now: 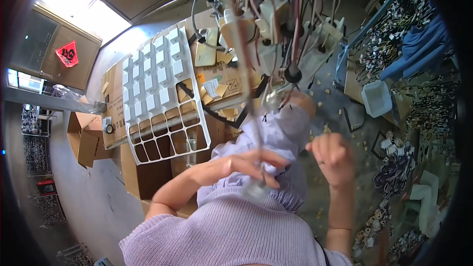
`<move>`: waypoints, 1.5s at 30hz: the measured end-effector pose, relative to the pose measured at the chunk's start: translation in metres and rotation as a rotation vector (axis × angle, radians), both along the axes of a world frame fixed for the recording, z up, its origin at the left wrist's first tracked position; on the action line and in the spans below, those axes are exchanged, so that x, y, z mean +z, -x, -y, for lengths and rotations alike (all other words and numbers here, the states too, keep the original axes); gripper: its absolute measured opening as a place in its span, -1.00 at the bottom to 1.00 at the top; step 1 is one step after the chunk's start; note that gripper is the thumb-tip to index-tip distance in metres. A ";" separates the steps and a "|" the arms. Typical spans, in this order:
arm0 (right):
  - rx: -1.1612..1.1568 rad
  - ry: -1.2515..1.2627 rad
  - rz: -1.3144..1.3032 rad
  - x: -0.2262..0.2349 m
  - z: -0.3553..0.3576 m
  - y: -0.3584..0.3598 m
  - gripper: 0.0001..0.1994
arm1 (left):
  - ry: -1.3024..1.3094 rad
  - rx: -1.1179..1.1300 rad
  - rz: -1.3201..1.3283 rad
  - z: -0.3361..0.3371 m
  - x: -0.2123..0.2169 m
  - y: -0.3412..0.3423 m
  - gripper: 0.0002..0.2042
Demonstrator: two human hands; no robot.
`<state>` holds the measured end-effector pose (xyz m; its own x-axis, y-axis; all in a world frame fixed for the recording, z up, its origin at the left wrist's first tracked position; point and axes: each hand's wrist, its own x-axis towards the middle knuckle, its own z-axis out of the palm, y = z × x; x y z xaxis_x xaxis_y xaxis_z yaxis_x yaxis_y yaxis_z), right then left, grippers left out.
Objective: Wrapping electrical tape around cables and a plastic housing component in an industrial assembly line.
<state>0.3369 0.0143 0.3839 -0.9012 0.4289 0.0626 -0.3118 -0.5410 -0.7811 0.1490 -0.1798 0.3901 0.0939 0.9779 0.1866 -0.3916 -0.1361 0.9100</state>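
My left hand [249,163] is bent over my lap, its fingers closed about a thin cable [252,103] that hangs down from above. A blurred whitish piece [255,190] shows just below those fingers; its kind cannot be made out. To the right, my right hand [333,156] is raised in a closed, motion-blurred fist. Whatever its fingers may pinch is hidden. In front of me hangs a bundle of wires [295,15] with white connectors [273,12] and black round grommets [292,73], the lower ends reaching above my knees.
Left of me, a white grid rack [170,127] with rows of pale blocks lies on a cardboard-covered table [116,103]. A phone [206,48] lies beyond it. Open cardboard boxes [87,135] stand below. At right are a white tub [377,98], blue cloth [419,47] and heaped wire harnesses [394,167].
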 end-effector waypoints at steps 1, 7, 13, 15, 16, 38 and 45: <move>0.004 0.078 -0.022 -0.014 -0.005 0.008 -0.66 | 0.060 0.027 0.150 -0.007 -0.013 0.004 -0.32; -0.085 0.254 0.064 -0.049 0.005 -0.022 -0.62 | 0.235 1.267 -0.851 -0.084 -0.094 0.050 -0.55; -0.113 0.546 -0.071 -0.069 0.018 -0.041 -0.58 | 0.040 1.199 -0.712 -0.105 -0.118 0.065 -0.68; -0.139 0.585 -0.043 -0.077 0.017 -0.053 -0.56 | 0.230 1.129 -0.293 -0.074 -0.122 0.057 -0.76; -0.103 0.585 -0.063 -0.082 0.014 -0.055 -0.57 | 0.361 1.073 -0.168 -0.055 -0.110 0.057 -0.76; -0.134 -0.535 0.224 0.020 0.056 0.060 -0.44 | 0.127 0.737 -0.575 0.000 -0.015 -0.006 -0.47; -0.038 -0.788 0.181 0.024 0.036 0.053 -0.49 | 0.106 0.672 -0.537 -0.002 -0.020 -0.012 -0.45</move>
